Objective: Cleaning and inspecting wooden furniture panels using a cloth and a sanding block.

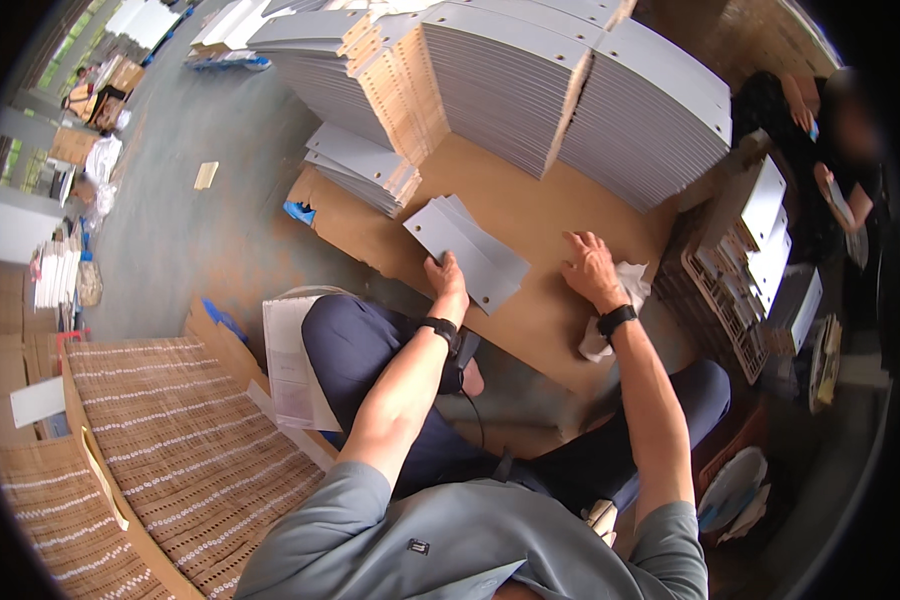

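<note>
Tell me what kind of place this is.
Probably a packaging or print-finishing workshop: tall stacks of grey card sheets on a concrete floor, cartons of packed cardboard pieces, and the left hand holding a few grey sheets.

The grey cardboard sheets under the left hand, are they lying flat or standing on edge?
Lying flat. The small stack of grey sheets rests face up on the brown board, and the left hand presses its near edge.

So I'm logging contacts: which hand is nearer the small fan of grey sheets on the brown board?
Left. The left hand touches the grey sheets at their near edge; the right hand rests apart, to their right.
</note>
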`<state>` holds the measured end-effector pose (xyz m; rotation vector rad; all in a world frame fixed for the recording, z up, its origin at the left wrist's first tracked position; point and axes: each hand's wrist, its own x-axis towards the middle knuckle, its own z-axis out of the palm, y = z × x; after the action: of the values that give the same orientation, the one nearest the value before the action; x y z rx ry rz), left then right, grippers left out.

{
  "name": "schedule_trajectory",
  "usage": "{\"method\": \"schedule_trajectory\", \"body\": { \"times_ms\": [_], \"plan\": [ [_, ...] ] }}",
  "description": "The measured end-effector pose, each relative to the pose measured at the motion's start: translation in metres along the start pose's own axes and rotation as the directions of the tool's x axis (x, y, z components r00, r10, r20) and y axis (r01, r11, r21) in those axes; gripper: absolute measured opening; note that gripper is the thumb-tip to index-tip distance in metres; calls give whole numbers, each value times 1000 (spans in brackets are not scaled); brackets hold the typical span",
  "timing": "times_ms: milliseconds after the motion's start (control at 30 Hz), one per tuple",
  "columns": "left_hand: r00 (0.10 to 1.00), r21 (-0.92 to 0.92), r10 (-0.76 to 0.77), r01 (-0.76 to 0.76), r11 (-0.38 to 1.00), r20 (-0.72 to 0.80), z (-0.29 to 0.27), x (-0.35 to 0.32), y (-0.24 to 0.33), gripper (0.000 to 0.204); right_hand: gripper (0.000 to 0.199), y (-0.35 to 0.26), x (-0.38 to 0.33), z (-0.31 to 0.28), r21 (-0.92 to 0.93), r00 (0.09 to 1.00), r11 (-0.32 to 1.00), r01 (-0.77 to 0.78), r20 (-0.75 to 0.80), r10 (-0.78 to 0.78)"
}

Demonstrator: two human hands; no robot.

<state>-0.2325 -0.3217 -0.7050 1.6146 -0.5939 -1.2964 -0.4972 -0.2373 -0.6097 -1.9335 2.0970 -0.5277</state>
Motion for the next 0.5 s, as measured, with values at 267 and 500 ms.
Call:
{"method": "schedule_trajectory", "body": {
  "times_ms": [267, 500],
  "plan": [
    [996, 165, -50, 61, 984, -67, 14, -15, -32, 62, 70, -43, 45, 111, 268, 941, 946, -183, 327, 90],
    [999, 284, -44, 50, 957, -29, 9, -7, -31, 72, 81, -78, 53, 122, 350, 914, 892, -285, 381, 142]
  ]
}}
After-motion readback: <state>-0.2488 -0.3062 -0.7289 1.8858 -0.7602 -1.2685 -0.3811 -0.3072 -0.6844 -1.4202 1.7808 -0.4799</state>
